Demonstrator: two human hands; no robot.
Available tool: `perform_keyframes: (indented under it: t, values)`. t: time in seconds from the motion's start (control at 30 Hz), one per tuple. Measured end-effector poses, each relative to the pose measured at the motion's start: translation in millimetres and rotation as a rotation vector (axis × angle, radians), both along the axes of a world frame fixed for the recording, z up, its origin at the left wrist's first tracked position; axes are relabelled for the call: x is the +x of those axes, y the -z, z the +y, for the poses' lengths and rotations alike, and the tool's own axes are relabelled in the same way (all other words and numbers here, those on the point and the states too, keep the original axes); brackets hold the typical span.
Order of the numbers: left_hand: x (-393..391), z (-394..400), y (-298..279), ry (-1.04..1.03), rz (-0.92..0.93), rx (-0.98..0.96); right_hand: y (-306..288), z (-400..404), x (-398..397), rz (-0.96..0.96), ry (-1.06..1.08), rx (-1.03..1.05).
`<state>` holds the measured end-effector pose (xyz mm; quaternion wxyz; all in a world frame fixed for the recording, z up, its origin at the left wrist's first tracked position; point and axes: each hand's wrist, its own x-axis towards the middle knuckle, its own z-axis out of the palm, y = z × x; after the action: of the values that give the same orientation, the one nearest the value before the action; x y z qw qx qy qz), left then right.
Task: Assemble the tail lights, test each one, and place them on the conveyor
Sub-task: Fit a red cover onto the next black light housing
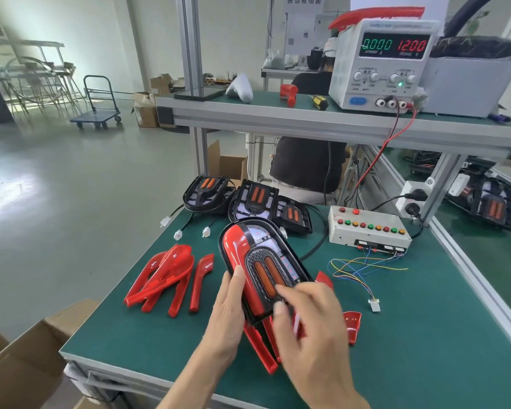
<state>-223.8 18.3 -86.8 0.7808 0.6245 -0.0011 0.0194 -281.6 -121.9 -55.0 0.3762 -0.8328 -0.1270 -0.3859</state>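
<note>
The tail light is held tilted above the green counter, between the two hands. It is gripped on its left edge by the left hand, with the thumb laid on the red lens. The right hand is placed over its lower right part, with the fingers bent and the fingertips touching the black centre; whether something is pinched cannot be told. Loose red lens pieces are lying to the left, near the left hand. Three unfinished black housings are seen behind, and the test box is set to the right.
</note>
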Motion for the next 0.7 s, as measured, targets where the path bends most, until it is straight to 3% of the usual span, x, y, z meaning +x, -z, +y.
perform_keyframes:
  t: [0.1, 0.17, 0.23, 0.4, 0.7]
  values:
    - [0, -1, -8, 0.012, 0.009, -0.092, -2, -7, -14, 0.38, 0.087, 0.543]
    - [-1, -4, -12, -0.004, -0.005, -0.132, -1, -4, -14, 0.708, -0.028, 0.632]
    - [-3, -7, -15, -0.002, 0.0, -0.142, -6, 4, -11, 0.872, -0.201, 0.746]
    - [-5, -8, -14, 0.067, -0.02, -0.102, -16, 21, -1, 0.888, -0.304, 1.004]
    - [-11, -9, -19, 0.159, -0.057, -0.112, -9, 23, 2, 0.762, -0.325, 1.09]
